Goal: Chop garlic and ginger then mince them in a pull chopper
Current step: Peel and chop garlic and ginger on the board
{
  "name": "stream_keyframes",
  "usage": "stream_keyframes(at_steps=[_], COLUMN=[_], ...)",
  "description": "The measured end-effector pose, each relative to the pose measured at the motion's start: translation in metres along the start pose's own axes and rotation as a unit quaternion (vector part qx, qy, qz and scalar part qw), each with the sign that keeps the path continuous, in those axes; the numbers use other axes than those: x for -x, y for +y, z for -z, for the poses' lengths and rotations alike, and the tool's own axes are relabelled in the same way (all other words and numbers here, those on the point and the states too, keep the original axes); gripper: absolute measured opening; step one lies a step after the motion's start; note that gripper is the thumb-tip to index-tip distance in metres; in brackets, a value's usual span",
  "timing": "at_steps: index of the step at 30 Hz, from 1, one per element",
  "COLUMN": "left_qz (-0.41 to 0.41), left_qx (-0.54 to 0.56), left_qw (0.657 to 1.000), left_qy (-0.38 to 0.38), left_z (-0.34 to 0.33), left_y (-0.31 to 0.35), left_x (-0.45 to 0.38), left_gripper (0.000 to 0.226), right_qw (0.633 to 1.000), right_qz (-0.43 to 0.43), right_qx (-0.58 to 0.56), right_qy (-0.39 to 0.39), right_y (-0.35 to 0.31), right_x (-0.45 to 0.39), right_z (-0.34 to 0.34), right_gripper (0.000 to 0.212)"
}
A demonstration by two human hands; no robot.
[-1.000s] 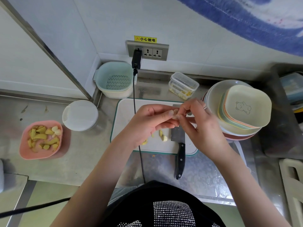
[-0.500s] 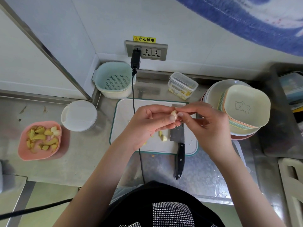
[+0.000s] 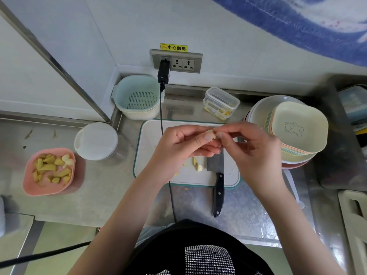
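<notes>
My left hand [image 3: 178, 147] and my right hand [image 3: 252, 153] meet above the white cutting board [image 3: 155, 139], both pinching one pale garlic clove [image 3: 211, 133] between their fingertips. Below them a few garlic pieces [image 3: 197, 165] lie on the board beside a cleaver [image 3: 216, 175] with a black handle. A pink bowl [image 3: 29, 183] at the left holds ginger chunks and garlic cloves. A round white lidded container [image 3: 96, 140], perhaps the pull chopper, stands between the bowl and the board.
A teal colander basket [image 3: 137, 96] sits at the back by the wall socket, whose black cable [image 3: 161, 108] crosses the board. A clear lidded box [image 3: 220, 103] holds chopped bits. Stacked bowls and plates [image 3: 297, 128] stand at the right. A white spoon [image 3: 294, 187] lies beyond.
Both hands stay together on the clove, fingers working around it; the right hand's fingers have shifted from above to alongside it. Nothing else on the counter has moved.
</notes>
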State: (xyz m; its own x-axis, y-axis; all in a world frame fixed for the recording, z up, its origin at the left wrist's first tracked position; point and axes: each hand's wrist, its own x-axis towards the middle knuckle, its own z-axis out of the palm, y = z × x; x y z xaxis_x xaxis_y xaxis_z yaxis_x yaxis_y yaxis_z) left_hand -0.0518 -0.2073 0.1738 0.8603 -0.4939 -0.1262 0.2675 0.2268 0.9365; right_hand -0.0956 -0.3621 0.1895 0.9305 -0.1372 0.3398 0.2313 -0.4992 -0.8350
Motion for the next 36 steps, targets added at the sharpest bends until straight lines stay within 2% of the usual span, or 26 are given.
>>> stream_keyframes(at_steps=[3, 7, 15, 18, 21, 24, 28, 32, 34, 36], left_qz=[-0.012, -0.02, -0.025, -0.021, -0.021, -0.023, -0.021, 0.01, 0.053, 0.096], left_qx=[-0.031, -0.036, -0.019, -0.019, -0.002, 0.011, 0.035, 0.037, 0.019, -0.068], left_qw=[0.999, 0.999, 0.999, 1.0, 1.0, 1.0, 0.999, 0.999, 0.998, 0.992], left_qy=[-0.009, -0.03, 0.003, 0.004, 0.005, 0.009, 0.014, 0.007, 0.018, 0.049], left_z=[0.004, 0.007, 0.007, 0.006, 0.004, 0.003, 0.004, 0.015, 0.024, 0.035], left_y=[0.005, 0.012, 0.004, 0.001, -0.001, -0.001, 0.0, -0.011, -0.026, -0.049], left_x=[0.0, 0.002, 0.004, 0.002, 0.002, 0.001, 0.002, -0.004, -0.008, -0.011], left_gripper=[0.015, 0.011, 0.015, 0.028, 0.02, 0.01, 0.022, 0.009, 0.008, 0.009], right_qw=[0.997, 0.988, 0.989, 0.989, 0.991, 0.991, 0.992, 0.994, 0.996, 0.989], right_qz=[-0.002, -0.006, -0.035, -0.047, -0.043, -0.035, -0.027, -0.005, -0.04, -0.143], right_qx=[-0.057, -0.114, -0.127, -0.137, -0.128, -0.128, -0.118, -0.099, -0.062, -0.004], right_qy=[-0.058, -0.107, -0.059, -0.042, -0.022, -0.018, -0.02, -0.042, -0.048, -0.037], right_y=[-0.005, -0.013, -0.017, -0.016, -0.016, -0.017, -0.018, -0.005, 0.018, 0.054], right_x=[0.0, -0.004, 0.003, 0.006, 0.007, 0.006, 0.004, 0.003, 0.009, 0.024], right_z=[0.006, 0.01, 0.005, 0.001, -0.001, -0.003, -0.003, -0.002, -0.009, -0.015], right_gripper=[0.026, 0.02, 0.008, 0.006, 0.003, 0.009, 0.011, 0.021, 0.027, 0.032])
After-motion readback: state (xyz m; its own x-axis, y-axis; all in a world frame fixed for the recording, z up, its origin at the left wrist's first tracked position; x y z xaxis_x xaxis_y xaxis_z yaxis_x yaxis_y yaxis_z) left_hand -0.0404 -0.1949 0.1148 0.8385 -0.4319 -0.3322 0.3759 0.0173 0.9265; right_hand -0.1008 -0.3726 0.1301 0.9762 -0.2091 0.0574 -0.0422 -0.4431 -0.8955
